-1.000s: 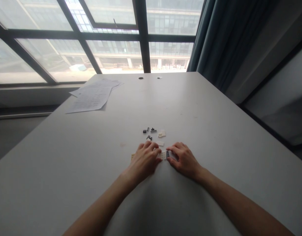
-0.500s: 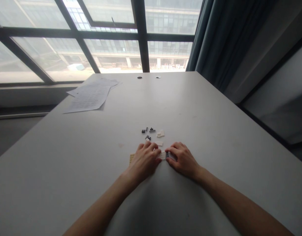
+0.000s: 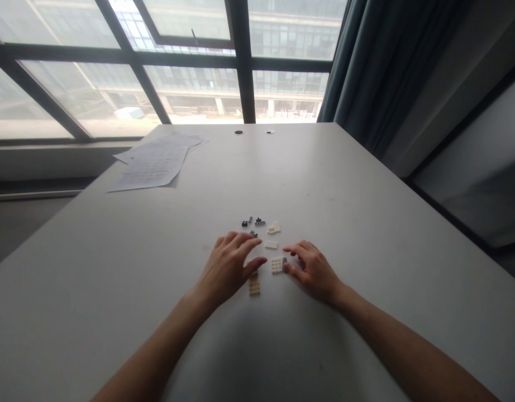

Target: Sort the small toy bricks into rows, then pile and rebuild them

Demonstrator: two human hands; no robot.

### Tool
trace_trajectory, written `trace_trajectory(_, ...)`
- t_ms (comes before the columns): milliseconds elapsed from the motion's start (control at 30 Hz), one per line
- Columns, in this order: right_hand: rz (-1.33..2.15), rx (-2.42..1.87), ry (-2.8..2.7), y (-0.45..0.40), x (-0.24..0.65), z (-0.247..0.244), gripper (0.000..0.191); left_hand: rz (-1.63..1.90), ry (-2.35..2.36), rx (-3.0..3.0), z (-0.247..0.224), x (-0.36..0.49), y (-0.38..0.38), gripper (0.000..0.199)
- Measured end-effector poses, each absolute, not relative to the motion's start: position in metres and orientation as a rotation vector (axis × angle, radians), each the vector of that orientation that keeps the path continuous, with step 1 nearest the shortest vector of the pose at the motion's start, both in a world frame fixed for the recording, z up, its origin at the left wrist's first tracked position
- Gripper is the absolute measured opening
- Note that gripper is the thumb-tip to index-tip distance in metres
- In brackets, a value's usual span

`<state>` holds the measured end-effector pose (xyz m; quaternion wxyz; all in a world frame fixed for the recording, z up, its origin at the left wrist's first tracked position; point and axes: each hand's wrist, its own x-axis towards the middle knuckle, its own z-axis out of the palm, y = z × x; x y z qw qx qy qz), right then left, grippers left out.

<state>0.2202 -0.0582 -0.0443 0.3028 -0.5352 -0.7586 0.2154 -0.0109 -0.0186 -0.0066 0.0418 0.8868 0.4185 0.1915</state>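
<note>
A small white studded plate lies on the table with a grey piece at its right edge. My right hand is beside the grey piece, thumb and fingers apart, the thumb tip close to it. To the left, my left hand has its thumb and fingers spread and holds nothing. Below its thumb lies a tan studded piece, partly hidden by the hand. A flat white piece rests between the two hands, a little farther away.
Small dark pieces and a cream-white piece lie beyond my hands on the white table. Printed papers are at the far left. Windows and a dark curtain stand behind the table.
My left hand has moved left and opened, off the white plate. The fingers of my right hand have spread. The tan piece now shows below my left thumb instead of left of the hand.
</note>
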Motion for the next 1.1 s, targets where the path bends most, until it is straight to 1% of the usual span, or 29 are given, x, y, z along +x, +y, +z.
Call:
trace_trajectory(167,0.651,-1.437,-1.932,-0.054,0.222,-0.046,0.027,1.062,1.435,2.549,-0.018,-0.051,-0.010,0.025)
trace_trajectory(267,0.691,-1.478,-1.899,-0.045,0.222,-0.044,0.025,1.228,1.487,2.496,-0.032,-0.063,-0.007,0.022)
trace_trajectory(467,0.674,-1.502,-2.021,-0.014,0.203,-0.033,0.026,1.359,1.510,2.524,-0.044,-0.068,-0.006,0.016)
trace_trajectory(667,0.640,-1.528,-2.177,0.007,0.184,-0.033,0.027,1.443,1.510,2.540,-0.046,-0.072,-0.008,0.013)
trace_trajectory(800,0.640,-1.557,-2.165,0.008,0.184,-0.030,0.017,1.502,1.435,2.587,-0.043,-0.067,-0.012,0.009)
trace_trajectory(867,0.631,-1.554,-2.115,0.002,0.183,-0.026,0.009,1.525,1.355,2.672,-0.040,-0.060,-0.017,0.012)
trace_trajectory(933,0.706,-1.522,-1.987,-0.009,0.177,-0.022,0.008,1.503,1.241,2.793,-0.036,-0.052,-0.024,0.021)
trace_trajectory(1033,1.000,-1.378,-1.760,-0.028,0.161,-0.019,0.011,1.397,1.106,2.918,-0.032,-0.041,-0.036,0.035)
trace_trajectory(1100,1.156,-1.279,-1.673,-0.040,0.150,-0.019,0.014,1.323,1.049,2.953,-0.031,-0.036,-0.041,0.040)
